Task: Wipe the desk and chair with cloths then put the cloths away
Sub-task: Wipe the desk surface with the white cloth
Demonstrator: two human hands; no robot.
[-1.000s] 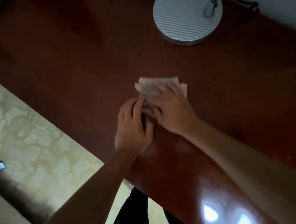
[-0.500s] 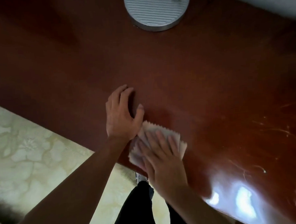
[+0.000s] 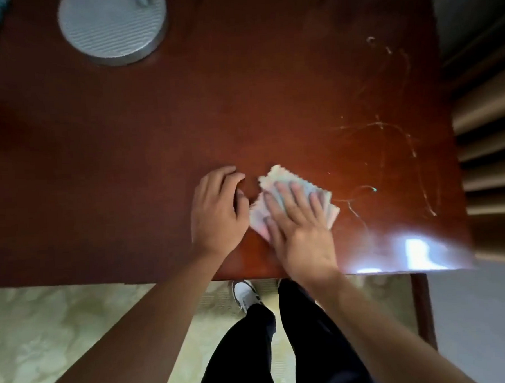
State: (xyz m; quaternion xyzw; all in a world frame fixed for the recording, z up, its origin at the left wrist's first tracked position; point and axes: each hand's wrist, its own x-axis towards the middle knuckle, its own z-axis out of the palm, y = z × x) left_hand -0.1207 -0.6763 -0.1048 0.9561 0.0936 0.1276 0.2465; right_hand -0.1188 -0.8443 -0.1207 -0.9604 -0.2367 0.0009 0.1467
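Item: pale, folded cloth with pinked zigzag edges (image 3: pixel 298 189), lying flat on the glossy reddish-brown wooden desk (image 3: pixel 154 132) near its front edge. Right hand (image 3: pixel 298 227): fingers straight and spread, pressing on the cloth, whose edges show at 12 and 3 o'clock of the hand. Left hand (image 3: pixel 217 210): resting on the desk at 9 o'clock of the cloth, fingers loosely curled, holding nothing. Round ribbed grey metal lamp base (image 3: pixel 112 26): desk, 11 o'clock.
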